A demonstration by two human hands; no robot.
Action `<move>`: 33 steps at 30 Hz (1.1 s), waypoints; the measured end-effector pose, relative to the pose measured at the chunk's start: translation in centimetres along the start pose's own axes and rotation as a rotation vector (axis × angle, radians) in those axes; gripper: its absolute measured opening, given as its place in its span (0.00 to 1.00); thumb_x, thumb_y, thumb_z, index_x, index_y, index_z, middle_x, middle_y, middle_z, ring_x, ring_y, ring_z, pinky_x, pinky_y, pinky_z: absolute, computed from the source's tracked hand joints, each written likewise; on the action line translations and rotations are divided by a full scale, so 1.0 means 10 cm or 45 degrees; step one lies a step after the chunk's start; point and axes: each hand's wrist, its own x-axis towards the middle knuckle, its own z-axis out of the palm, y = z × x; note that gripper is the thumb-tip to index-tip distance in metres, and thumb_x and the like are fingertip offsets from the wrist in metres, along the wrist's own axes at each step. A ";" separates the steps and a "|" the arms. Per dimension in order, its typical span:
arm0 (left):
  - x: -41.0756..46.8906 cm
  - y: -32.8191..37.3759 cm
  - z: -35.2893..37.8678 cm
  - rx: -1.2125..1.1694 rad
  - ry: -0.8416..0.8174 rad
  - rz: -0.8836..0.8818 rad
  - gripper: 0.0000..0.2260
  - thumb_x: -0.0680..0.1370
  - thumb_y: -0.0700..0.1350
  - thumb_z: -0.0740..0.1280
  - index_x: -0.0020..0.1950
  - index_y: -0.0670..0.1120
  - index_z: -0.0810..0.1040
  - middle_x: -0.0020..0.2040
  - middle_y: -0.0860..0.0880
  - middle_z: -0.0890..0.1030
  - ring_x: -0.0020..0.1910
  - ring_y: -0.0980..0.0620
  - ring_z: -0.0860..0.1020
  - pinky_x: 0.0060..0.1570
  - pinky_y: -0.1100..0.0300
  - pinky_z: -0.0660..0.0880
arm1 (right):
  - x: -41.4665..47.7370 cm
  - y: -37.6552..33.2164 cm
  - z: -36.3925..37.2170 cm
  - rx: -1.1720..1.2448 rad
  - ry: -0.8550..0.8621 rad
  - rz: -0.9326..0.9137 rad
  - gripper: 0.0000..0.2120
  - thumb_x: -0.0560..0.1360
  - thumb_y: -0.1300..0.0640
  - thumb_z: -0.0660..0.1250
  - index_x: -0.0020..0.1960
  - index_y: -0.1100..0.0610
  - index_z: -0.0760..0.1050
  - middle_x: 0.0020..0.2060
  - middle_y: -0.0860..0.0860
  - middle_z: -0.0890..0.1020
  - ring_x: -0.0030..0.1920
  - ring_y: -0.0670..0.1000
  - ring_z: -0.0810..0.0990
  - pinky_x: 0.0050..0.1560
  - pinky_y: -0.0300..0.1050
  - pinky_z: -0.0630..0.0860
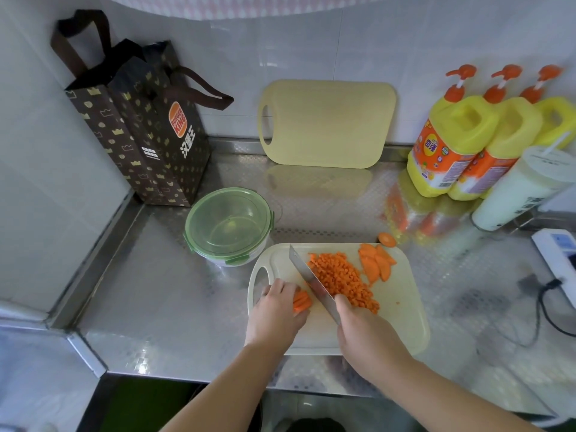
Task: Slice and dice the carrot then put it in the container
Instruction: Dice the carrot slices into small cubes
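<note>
On a pale cutting board [396, 325], my left hand [276, 310] holds down a small bundle of carrot strips [301, 301] with curled fingers. My right hand [366, 333] grips the handle of a cleaver [311, 282]; its blade runs diagonally just right of the strips. A heap of diced carrot [343, 279] lies right of the blade, and several carrot slices [375, 263] lie at the board's far right. One carrot end [387, 239] sits on the counter beyond the board. A clear round container with a green rim [229, 224] stands left of the board's far end, with nothing inside.
A second cutting board [325, 123] leans on the back wall. A dark paper bag [140, 126] stands at the back left. Yellow detergent bottles [452, 141] and a white cup [517, 190] stand at the right, with a power strip and cable [558, 260].
</note>
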 end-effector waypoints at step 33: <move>-0.04 -0.04 0.15 -0.097 0.113 0.030 0.08 0.79 0.51 0.62 0.54 0.51 0.77 0.52 0.54 0.76 0.52 0.55 0.74 0.48 0.59 0.74 | 0.13 -0.01 0.14 -0.006 -0.043 0.047 0.16 0.80 0.61 0.54 0.67 0.56 0.62 0.39 0.46 0.75 0.36 0.49 0.75 0.26 0.38 0.62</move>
